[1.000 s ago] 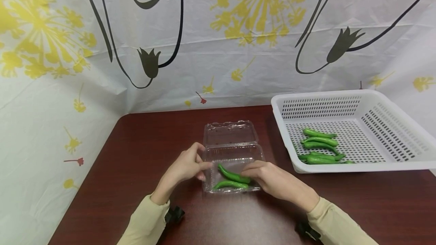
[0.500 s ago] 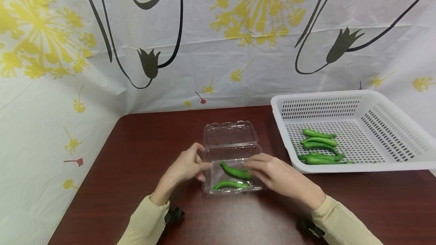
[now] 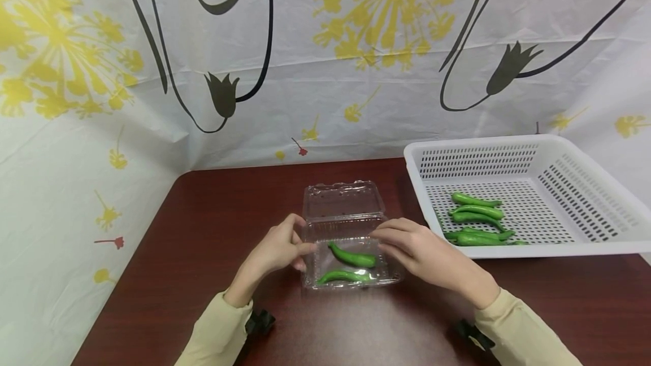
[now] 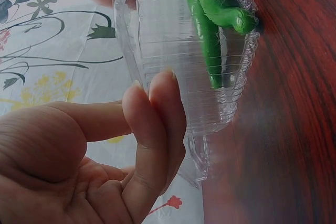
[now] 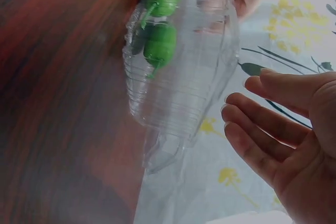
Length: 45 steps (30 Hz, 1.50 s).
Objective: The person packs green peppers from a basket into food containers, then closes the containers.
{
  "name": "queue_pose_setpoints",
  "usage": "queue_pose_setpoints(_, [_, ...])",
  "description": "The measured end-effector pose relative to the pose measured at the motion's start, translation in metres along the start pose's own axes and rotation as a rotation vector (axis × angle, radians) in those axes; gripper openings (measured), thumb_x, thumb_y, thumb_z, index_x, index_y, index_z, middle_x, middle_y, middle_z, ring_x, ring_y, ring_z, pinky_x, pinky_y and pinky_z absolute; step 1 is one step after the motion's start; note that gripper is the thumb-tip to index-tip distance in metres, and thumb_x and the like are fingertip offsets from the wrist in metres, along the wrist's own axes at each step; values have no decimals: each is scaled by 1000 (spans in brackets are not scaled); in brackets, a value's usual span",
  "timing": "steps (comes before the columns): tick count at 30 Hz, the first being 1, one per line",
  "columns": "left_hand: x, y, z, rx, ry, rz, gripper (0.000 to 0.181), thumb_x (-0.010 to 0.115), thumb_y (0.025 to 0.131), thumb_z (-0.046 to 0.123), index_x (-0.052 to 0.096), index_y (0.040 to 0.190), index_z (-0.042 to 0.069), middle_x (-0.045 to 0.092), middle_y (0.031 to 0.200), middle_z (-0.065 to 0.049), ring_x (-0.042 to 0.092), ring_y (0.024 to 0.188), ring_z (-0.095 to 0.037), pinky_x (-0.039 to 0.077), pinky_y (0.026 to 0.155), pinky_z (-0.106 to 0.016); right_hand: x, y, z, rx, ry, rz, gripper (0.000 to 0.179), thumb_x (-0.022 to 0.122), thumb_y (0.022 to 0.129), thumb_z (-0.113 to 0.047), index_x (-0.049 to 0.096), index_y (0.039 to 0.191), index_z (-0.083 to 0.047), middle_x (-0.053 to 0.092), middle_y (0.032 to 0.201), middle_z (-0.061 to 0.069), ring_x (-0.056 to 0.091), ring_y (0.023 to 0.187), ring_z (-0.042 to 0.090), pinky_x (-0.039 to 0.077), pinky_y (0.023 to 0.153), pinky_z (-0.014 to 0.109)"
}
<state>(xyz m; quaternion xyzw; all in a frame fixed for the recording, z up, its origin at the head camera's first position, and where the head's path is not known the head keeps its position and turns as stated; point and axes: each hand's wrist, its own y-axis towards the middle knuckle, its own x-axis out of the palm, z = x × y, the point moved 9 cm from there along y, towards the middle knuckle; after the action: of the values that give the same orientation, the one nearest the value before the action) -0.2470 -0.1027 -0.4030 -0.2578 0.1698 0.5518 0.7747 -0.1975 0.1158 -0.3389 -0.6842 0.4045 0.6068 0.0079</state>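
Observation:
A clear plastic clamshell box (image 3: 325, 229) stands on the table with its lid (image 3: 346, 201) folded back. Inside lie two green chili peppers, one nearer the middle (image 3: 354, 257) and one along the front wall (image 3: 343, 277). My left hand (image 3: 277, 247) pinches the box's left rim between thumb and fingers; in the left wrist view the fingertips (image 4: 165, 85) overlap the clear wall. My right hand (image 3: 427, 250) hovers at the box's right side, holding nothing. In the right wrist view its fingers (image 5: 257, 121) are extended, apart from the box wall.
A white perforated basket (image 3: 495, 251) stands at the right with several green chili peppers (image 3: 475, 209) in its left part. The dark red-brown table (image 3: 229, 196) meets a flower-printed white sheet (image 3: 356, 123) behind and at the left.
My right hand has let go of the upper pepper and drawn up and right, away from it. That pepper has shifted slightly back from the front one. My left hand stays in place.

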Motion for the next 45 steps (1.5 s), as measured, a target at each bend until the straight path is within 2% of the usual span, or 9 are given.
queue_pose_setpoints(8, [0,0,0,4,2,2,49,75,92,10,48,132,-2,68,81,-12,69,55,-20,57,84,-42,-11,0,3,-11,12,40,27,74,89,-3,73,116,-6,69,114,0,65,107,17,54,92,37])
queue_pose_setpoints(17, [0,1,0,6,5,2,49,75,93,10,48,132,-2,68,80,-12,69,54,-20,57,84,-42,-21,-3,11,30,-10,51,30,74,88,-1,72,117,-5,69,114,1,65,107,19,54,91,38])
queue_pose_setpoints(26, [1,1,-1,8,1,-1,49,75,93,10,48,131,-3,68,80,-11,69,54,-21,58,81,-40,-33,-4,17,33,10,74,34,73,87,4,71,119,-7,68,116,0,65,106,17,49,94,27])
queue_pose_setpoints(33, [1,1,-1,4,-3,-2,49,75,92,10,48,131,-3,68,80,-12,69,54,-21,57,83,-41,-38,-6,24,82,6,76,32,74,89,0,70,120,-8,68,116,-3,65,105,13,49,91,26])
queue_pose_setpoints(41, [1,1,-1,10,13,-3,49,75,93,11,48,131,-3,69,80,-10,69,54,-20,56,87,-45,-44,-7,27,78,0,80,34,74,88,2,70,120,-8,69,114,-1,65,104,13,48,91,23])
queue_pose_setpoints(45, [0,1,-1,17,20,1,48,75,93,11,48,131,-3,69,80,-10,68,54,-19,57,83,-43,-47,-8,29,90,-1,84,34,74,88,2,70,120,-8,69,113,-3,63,98,9,46,89,18])
